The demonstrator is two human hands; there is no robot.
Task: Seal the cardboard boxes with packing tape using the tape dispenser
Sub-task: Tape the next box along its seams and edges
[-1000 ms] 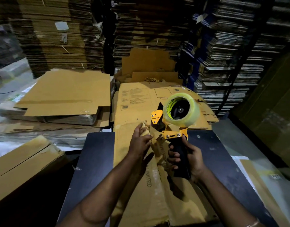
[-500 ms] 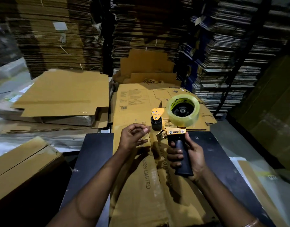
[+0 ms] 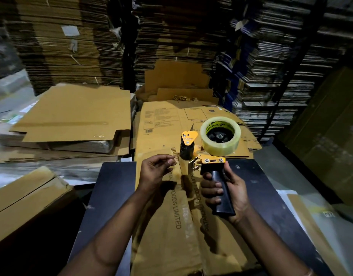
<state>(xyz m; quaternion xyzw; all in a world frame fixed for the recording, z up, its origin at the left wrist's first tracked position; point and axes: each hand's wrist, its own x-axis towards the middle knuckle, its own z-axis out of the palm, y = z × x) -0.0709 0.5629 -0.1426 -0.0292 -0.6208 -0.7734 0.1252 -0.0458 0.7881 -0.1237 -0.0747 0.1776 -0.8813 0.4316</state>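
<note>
My right hand [image 3: 230, 188] grips the black handle of the yellow tape dispenser [image 3: 209, 160] and holds it upright above a flattened cardboard box [image 3: 171, 226] on a dark table [image 3: 111, 192]. A roll of clear tape [image 3: 220, 135] sits on the dispenser's hub. My left hand [image 3: 154, 172] hovers over the box just left of the dispenser's black roller, thumb and forefinger tips close together. Whether they pinch the clear tape end does not show.
More flattened boxes [image 3: 72, 114] lie stacked at left and behind the table. Tall stacks of flat cardboard [image 3: 171, 36] fill the background. A cardboard box [image 3: 26, 198] stands at lower left, and plastic-wrapped sheets [image 3: 319, 220] lie at right.
My left hand lifted off the cardboard and curled its fingers beside the roller. The dispenser rose slightly and tilted more upright in my right hand.
</note>
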